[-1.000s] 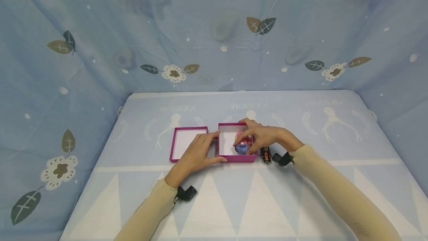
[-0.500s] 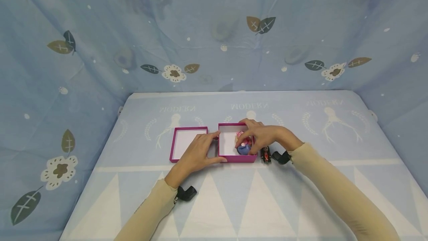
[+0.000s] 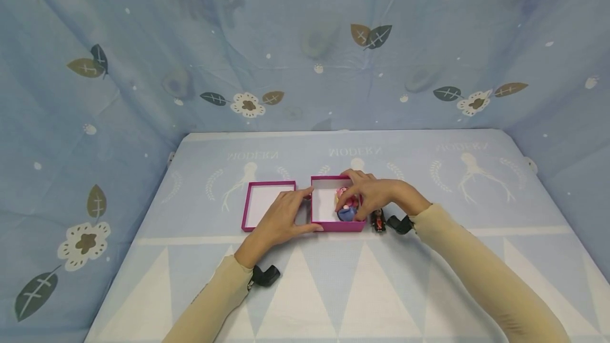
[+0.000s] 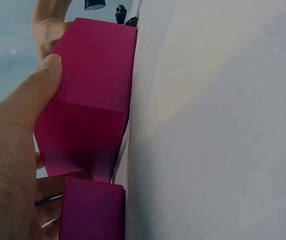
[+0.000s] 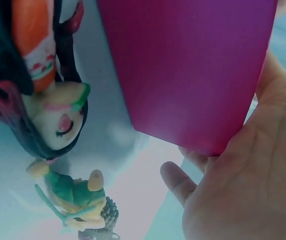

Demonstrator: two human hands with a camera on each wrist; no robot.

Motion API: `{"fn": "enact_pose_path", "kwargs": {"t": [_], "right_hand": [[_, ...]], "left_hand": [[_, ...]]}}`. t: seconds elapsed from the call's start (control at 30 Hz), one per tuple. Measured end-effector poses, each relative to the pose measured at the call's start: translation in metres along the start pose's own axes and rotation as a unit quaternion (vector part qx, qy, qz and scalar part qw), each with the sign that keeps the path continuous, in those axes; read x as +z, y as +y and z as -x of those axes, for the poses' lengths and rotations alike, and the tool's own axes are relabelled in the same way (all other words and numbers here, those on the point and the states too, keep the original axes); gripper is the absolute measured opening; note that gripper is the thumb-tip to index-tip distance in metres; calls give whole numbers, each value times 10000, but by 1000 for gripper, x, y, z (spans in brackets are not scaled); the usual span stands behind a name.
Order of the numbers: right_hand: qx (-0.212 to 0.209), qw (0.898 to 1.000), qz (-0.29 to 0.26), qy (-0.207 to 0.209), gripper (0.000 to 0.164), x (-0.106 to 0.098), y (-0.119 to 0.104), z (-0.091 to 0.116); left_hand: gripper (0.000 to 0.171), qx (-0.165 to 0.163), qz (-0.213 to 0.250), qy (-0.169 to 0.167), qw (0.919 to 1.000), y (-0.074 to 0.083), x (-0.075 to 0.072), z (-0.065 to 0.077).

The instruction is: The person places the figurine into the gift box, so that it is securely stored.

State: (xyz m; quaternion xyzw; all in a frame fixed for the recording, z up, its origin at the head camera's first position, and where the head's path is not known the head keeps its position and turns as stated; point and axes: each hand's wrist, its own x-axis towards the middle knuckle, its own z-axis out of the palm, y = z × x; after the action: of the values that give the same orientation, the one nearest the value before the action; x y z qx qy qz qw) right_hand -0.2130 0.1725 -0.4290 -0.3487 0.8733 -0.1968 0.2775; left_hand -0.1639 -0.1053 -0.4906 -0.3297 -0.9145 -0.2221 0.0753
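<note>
In the head view an open magenta box (image 3: 325, 225) with a white inside stands mid-table. My left hand (image 3: 282, 217) grips its near left corner, thumb (image 4: 48, 75) on the front wall and fingers at the left side. A figurine with pink hair and a blue lower part (image 3: 346, 213) is inside, at the right side. My right hand (image 3: 376, 193) reaches over the right wall and pinches the figurine between thumb and forefinger; the other fingers are at the box's far edge. A dark-haired figurine in orange (image 5: 33, 40) lies just outside the right wall.
A shallow magenta lid (image 3: 245, 210), white inside up, lies left of the box, partly behind my left hand. The right wrist view also shows a small green-clothed figurine (image 5: 75, 192) beyond the dark-haired one. A patterned blue curtain (image 3: 305, 57) hangs behind the table.
The pink-haired figurine has shifted slightly right inside the box with my right hand's fingers. My left hand and the box have stayed in place.
</note>
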Motion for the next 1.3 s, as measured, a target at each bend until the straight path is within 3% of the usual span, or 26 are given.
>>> {"fn": "enact_pose_path", "kwargs": {"t": [0.47,0.9,1.3], "right_hand": [[78,9996,214,-137,40,-3,-4,-1],[-23,9997,173,-170,41,-4,-2,0],[-59,9997,161,-152,37,-4,0,-1]], "left_hand": [[96,39,-76,21,10000,2,-2,-1],[96,-124,-47,-108,9999,3,-2,-2],[97,-37,-54,7,10000,3,-3,-2]]}}
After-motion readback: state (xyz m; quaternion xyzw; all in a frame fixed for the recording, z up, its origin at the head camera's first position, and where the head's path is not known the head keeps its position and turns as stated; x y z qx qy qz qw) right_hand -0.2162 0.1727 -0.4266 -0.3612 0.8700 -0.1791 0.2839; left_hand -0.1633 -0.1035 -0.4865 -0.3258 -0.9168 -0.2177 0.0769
